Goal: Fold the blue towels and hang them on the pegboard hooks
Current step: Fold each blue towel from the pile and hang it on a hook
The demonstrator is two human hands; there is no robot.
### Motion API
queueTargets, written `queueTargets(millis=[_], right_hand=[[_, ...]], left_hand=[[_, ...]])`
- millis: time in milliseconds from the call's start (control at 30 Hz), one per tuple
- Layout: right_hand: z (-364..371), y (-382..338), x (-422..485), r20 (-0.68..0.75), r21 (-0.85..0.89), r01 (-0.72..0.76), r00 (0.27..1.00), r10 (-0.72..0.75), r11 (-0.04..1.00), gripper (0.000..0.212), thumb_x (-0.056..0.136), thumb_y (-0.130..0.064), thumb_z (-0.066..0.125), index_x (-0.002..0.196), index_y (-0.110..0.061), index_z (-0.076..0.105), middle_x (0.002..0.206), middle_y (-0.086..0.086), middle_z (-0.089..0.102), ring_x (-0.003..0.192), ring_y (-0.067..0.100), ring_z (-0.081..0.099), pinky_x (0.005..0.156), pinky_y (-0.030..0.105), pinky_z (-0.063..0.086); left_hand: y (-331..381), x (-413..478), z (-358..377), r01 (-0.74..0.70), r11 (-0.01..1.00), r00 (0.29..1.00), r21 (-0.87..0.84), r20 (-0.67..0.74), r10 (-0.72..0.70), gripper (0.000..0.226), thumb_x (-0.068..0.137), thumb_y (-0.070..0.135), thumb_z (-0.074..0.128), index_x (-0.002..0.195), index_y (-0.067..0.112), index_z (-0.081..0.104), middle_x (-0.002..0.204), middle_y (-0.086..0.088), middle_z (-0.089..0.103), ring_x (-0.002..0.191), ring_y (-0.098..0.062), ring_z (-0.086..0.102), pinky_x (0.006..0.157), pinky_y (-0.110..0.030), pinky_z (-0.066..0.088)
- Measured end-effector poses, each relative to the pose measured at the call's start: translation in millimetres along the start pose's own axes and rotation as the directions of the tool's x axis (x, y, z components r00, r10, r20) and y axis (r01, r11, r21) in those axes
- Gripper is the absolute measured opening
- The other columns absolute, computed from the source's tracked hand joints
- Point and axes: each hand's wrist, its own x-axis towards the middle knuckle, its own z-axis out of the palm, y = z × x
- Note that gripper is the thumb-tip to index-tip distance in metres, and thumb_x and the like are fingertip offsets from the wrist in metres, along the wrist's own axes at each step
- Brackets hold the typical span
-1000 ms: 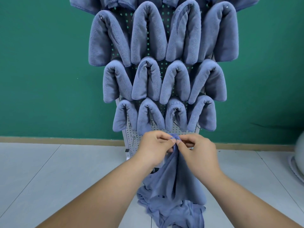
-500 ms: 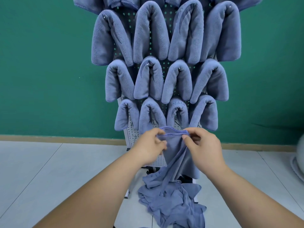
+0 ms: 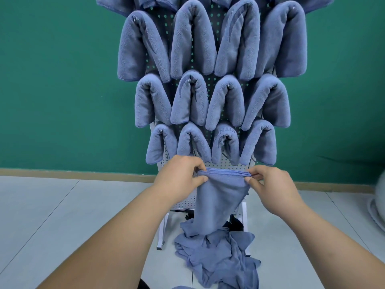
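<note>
Three full rows of four folded towels hang on the pegboard. The left hand and right hand pinch one towel above a pile.

Left hand and right hand pinch, level, apart.

Towels are hanging in rows on the pegboard. A loose towel is hanging before it, between left hand and right hand, above a pile.
</note>
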Motion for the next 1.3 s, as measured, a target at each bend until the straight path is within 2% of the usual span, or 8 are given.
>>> queueTargets(millis=[233, 400, 467, 600, 767, 900, 1100, 1300], right_hand=[[-10, 2, 0, 0.084, 0.095, 0.066, 0.994, -0.074, 0.993, 0.012, 0.091, -0.033, 0.082, 0.088, -0.035, 0.071, 0.084, -0.021, 0.074, 0.085, -0.002, 0.070, 0.081, 0.030, 0.057], [-16, 4, -2, 0.154, 0.279, 0.112, 0.975, -0.160, 0.954, 0.010, 0.093, -0.026, 0.080, 0.091, -0.028, 0.070, 0.088, -0.013, 0.076, 0.085, 0.005, 0.073, 0.085, 0.033, 0.059], [-15, 1, -4, 0.158, 0.304, 0.126, 0.971, -0.181, 0.944, 0.012, 0.094, -0.025, 0.078, 0.091, -0.029, 0.068, 0.087, -0.012, 0.073, 0.082, 0.007, 0.071, 0.083, 0.031, 0.058], [-3, -13, -10, 0.135, 0.332, 0.150, 0.970, -0.204, 0.931, 0.020, 0.096, -0.021, 0.074, 0.087, -0.033, 0.060, 0.080, -0.012, 0.065, 0.068, 0.007, 0.059, 0.070, 0.022, 0.051], [9, -28, -16, 0.117, 0.381, 0.190, 0.961, -0.251, 0.905, 0.015, 0.094, -0.021, 0.078, 0.090, -0.030, 0.067, 0.081, -0.010, 0.070, 0.068, 0.007, 0.064, 0.069, 0.023, 0.054], [11, -32, -18, 0.124, 0.407, 0.177, 0.961, -0.246, 0.896, 0.011, 0.091, -0.023, 0.082, 0.091, -0.031, 0.074, 0.081, -0.013, 0.073, 0.074, 0.008, 0.069, 0.073, 0.024, 0.057], [11, -33, -16, 0.118, 0.517, 0.086, 0.978, -0.170, 0.852, 0.011, 0.088, -0.023, 0.085, 0.088, -0.028, 0.076, 0.083, -0.004, 0.075, 0.078, 0.023, 0.071, 0.079, 0.042, 0.062], [8, -31, -16, 0.206, 0.533, 0.050, 0.960, -0.187, 0.845, 0.019, 0.086, -0.021, 0.086, 0.097, -0.025, 0.070, 0.088, -0.004, 0.074, 0.073, 0.019, 0.065, 0.077, 0.038, 0.058]], left_hand=[[-7, -1, -3, 0.070, 0.997, 0.998, -0.044, -0.002, -0.070, 0.024, 0.080, 0.035, 0.089, 0.079, 0.035, 0.064, 0.072, 0.012, 0.066, 0.071, -0.008, 0.064, 0.072, -0.040, 0.059], [-12, -1, -4, 0.108, 0.989, 0.994, -0.105, 0.035, -0.104, 0.036, 0.080, 0.030, 0.089, 0.098, 0.039, 0.060, 0.086, 0.013, 0.065, 0.074, -0.010, 0.063, 0.075, -0.039, 0.058], [-10, -2, -5, 0.095, 0.995, 0.993, 0.002, 0.071, -0.095, 0.032, 0.085, 0.032, 0.084, 0.109, 0.043, 0.067, 0.089, 0.014, 0.066, 0.083, -0.012, 0.063, 0.077, -0.037, 0.057], [1, -4, -2, 0.051, 0.962, 0.984, 0.269, 0.153, -0.095, 0.016, 0.089, 0.020, 0.065, 0.096, 0.034, 0.062, 0.097, 0.008, 0.064, 0.098, -0.023, 0.058, 0.073, -0.036, 0.049], [12, -9, 4, -0.011, 0.992, 0.947, -0.124, 0.318, 0.050, 0.031, 0.087, 0.027, 0.071, 0.115, 0.037, 0.063, 0.108, 0.018, 0.066, 0.095, -0.004, 0.060, 0.079, -0.024, 0.048], [14, -9, 7, -0.044, 0.962, 0.963, -0.271, 0.244, 0.112, 0.012, 0.094, 0.042, 0.075, 0.103, 0.036, 0.070, 0.094, 0.018, 0.074, 0.090, 0.000, 0.068, 0.084, -0.032, 0.057], [20, -9, 7, -0.165, 0.976, 0.966, -0.145, 0.177, 0.190, 0.012, 0.101, 0.044, 0.065, 0.109, 0.036, 0.068, 0.097, 0.019, 0.064, 0.093, -0.003, 0.059, 0.086, -0.036, 0.053], [26, -5, 10, -0.256, 0.963, 0.962, -0.082, 0.078, 0.262, 0.012, 0.106, 0.038, 0.054, 0.110, 0.032, 0.064, 0.102, 0.017, 0.056, 0.102, -0.011, 0.056, 0.091, -0.042, 0.051]])
